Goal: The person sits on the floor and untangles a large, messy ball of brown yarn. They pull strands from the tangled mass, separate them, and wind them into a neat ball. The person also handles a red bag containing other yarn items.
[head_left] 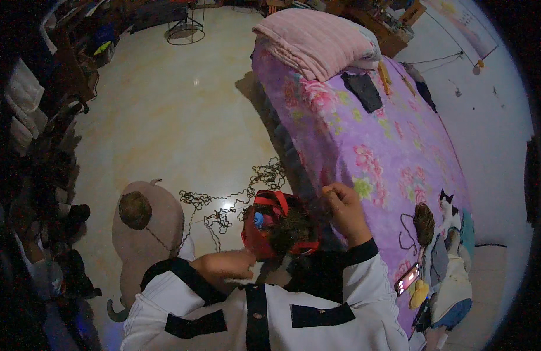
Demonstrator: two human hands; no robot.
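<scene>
Low in front of my body, my left hand (226,265) is closed, its fingers pressed together and slightly smeared. My right hand (347,212) is raised beside the bed's edge in a pinch; anything between its fingertips is too small to make out. Between the hands, a red bag (250,238) stands open with a dark, tangled yarn-like mass (291,228) and a small blue item (258,220) inside. To the left, a brown-green ball of yarn (135,210) rests on a grey-brown cushion (147,251). A strand runs from it toward my left arm.
Loose kinked yarn (223,219) trails over the tiled floor (177,117). On the right, the bed (317,134) has a flowered purple cover, folded pink quilt (317,44), another yarn ball (423,224), a phone (408,279) and a black-and-white cat figure (448,210). Dark clutter lines the left.
</scene>
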